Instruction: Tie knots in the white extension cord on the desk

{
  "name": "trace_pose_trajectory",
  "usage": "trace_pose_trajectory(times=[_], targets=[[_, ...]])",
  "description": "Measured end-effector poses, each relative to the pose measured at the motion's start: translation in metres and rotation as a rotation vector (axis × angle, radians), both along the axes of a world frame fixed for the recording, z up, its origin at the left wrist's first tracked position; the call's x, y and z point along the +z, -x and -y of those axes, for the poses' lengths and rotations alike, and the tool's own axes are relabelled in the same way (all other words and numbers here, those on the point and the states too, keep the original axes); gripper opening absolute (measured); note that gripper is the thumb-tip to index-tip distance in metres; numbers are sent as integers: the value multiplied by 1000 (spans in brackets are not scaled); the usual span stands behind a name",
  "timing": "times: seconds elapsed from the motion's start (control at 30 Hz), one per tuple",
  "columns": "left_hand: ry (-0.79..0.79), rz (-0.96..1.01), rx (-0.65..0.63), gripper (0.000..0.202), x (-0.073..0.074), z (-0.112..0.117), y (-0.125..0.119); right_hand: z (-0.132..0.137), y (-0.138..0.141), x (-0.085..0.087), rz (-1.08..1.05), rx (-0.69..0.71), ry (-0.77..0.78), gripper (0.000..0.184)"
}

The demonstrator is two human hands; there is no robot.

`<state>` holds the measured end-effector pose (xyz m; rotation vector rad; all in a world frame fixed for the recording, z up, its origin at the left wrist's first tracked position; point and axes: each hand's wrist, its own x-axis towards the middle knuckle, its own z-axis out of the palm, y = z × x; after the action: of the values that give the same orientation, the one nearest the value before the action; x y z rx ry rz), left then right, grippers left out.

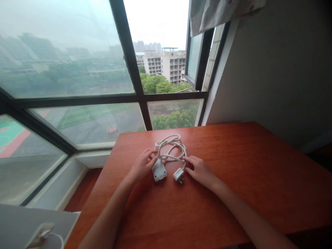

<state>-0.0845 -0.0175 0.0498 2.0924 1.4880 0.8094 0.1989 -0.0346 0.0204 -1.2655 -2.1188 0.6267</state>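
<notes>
A white power cable [171, 147] lies coiled on the reddish-brown wooden table [246, 166]. At its near end are a white square adapter block [159, 169] and a white plug [178, 175]. My left hand [142, 164] rests beside the block, fingers curled against the cable's left side. My right hand [198, 170] lies flat on the table with its fingertips touching the cable just above the plug. Neither hand lifts anything off the table.
Large dark-framed windows [129, 62] stand behind the table, with a grey wall [280, 69] to the right. A cloth [220, 12] hangs at the top right. A white wall socket with a cord [43, 235] sits at the lower left, below table level.
</notes>
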Motion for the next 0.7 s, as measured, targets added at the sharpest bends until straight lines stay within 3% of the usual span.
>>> trace_pose_trajectory(times=[0.17, 0.37, 0.5, 0.6, 0.7], targets=[[-27, 95, 83, 35, -9, -13, 16, -12, 35, 14, 106, -31, 37, 31], [-125, 119, 401, 40, -15, -28, 47, -28, 98, 22, 253, -166, 66, 18], [-325, 113, 563, 34, -5, -23, 53, -34, 134, 20, 217, -121, 37, 18], [-527, 70, 572, 29, 5, -14, 41, -37, 145, 15, 82, 7, -2, 29], [-606, 77, 446, 25, 10, -3, 18, -36, 136, 10, -84, 134, -23, 44]])
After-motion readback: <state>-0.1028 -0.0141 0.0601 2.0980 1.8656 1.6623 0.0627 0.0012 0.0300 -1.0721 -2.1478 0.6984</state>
